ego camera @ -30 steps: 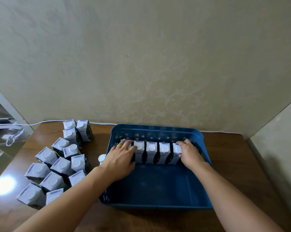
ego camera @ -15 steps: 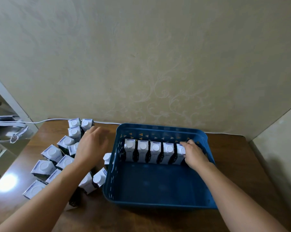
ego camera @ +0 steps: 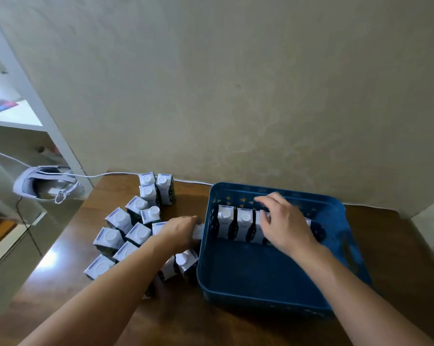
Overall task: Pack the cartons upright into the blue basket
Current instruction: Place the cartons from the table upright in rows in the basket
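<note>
Head view: cartons [ego camera: 235,224] upright in one back row of blue basket [ego camera: 265,265], many more waiting on table [ego camera: 211,320] at left. Left hand [ego camera: 178,232], off the row since a second ago, now gripping a loose carton [ego camera: 198,231] beside the basket wall; right hand [ego camera: 283,226], fingers loosely spread, now over mid-row.

Blue basket [ego camera: 273,293]: rectangular plastic, perforated walls, upright on the desk near the wall. Cartons in basket [ego camera: 244,227]: small white cartons with round white caps and dark lower sides, standing upright in one row along the far wall, touching side by side; the row's right part is hidden. Loose cartons [ego camera: 122,229]: same kind, clustered upright on the desk left of the basket.
</note>
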